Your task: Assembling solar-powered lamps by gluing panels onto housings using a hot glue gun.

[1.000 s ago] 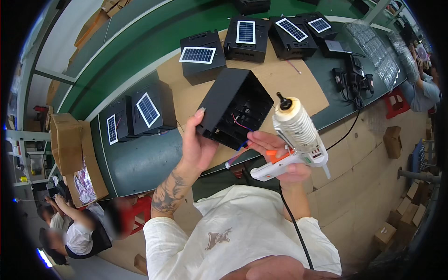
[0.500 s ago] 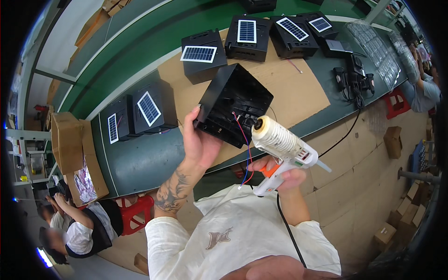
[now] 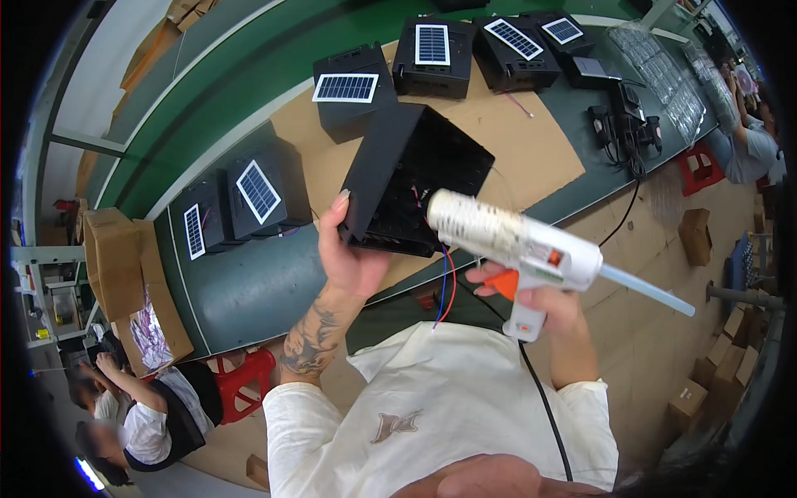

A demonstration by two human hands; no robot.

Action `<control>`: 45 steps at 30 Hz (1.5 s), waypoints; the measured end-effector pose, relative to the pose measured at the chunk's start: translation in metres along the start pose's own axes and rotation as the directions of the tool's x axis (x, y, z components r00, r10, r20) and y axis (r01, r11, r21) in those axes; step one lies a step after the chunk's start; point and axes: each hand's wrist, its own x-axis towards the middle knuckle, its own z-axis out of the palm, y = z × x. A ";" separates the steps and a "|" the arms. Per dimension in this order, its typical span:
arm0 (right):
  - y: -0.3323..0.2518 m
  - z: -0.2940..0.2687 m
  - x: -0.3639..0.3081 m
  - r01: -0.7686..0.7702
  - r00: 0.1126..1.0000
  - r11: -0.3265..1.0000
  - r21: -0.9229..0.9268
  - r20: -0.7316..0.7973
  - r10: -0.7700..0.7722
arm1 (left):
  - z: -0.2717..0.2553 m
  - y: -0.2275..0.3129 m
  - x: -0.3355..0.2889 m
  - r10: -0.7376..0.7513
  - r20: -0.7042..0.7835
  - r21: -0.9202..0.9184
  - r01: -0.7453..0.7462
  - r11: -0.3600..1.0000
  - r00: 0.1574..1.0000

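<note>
My left hand [image 3: 353,257] is closed on the lower left side of a black plastic box housing [image 3: 378,170], held tilted above the bench with its open side toward my right. A white glue gun [image 3: 531,245] is gripped in my right hand [image 3: 544,299], my fingers at its orange trigger. The gun's nozzle end reaches into the housing's opening, so its tip is hidden. From the gun's back a translucent glue stick [image 3: 652,290] sticks out. Thin red and blue wires [image 3: 448,286] hang down from the housing.
Black boxes with solar panels [image 3: 432,46] stand along the back of the green bench, two more [image 3: 259,192] at left. A cardboard sheet [image 3: 531,158] lies beneath my work. At right are black adapters with cables [image 3: 627,133] and clear plastic packs [image 3: 656,75]. An open carton [image 3: 124,266] stands left; co-workers sit both sides.
The glue gun has swung to a flatter angle, its back end moving right, and its nozzle now goes into the housing. The housing has turned slightly in my left hand.
</note>
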 end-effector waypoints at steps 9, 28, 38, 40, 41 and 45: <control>0.000 0.014 0.020 -0.079 0.978 0.988 -0.131 -0.201 0.051 | -0.003 -0.004 -0.004 -0.009 0.048 0.056 0.006 0.998 0.999; 0.002 0.000 0.016 -0.108 0.989 0.977 -0.186 -0.124 0.086 | -0.013 -0.004 -0.008 -0.008 0.035 0.118 0.004 0.993 0.999; 0.003 0.000 0.015 -0.100 0.985 0.975 -0.201 -0.155 0.069 | -0.014 -0.003 -0.008 -0.014 0.046 0.095 0.010 0.995 0.999; 0.003 0.001 0.014 -0.094 0.988 0.967 -0.237 -0.144 0.061 | -0.014 -0.003 -0.008 -0.004 0.043 0.071 0.001 0.998 0.999; 0.002 0.002 0.013 -0.116 0.981 0.960 -0.255 -0.179 0.071 | -0.010 -0.002 -0.008 -0.016 0.055 0.045 0.013 0.999 0.998; 0.008 0.000 0.015 -0.102 0.982 0.954 -0.282 -0.182 0.052 | -0.013 -0.003 -0.006 0.012 0.034 0.043 -0.013 0.999 0.999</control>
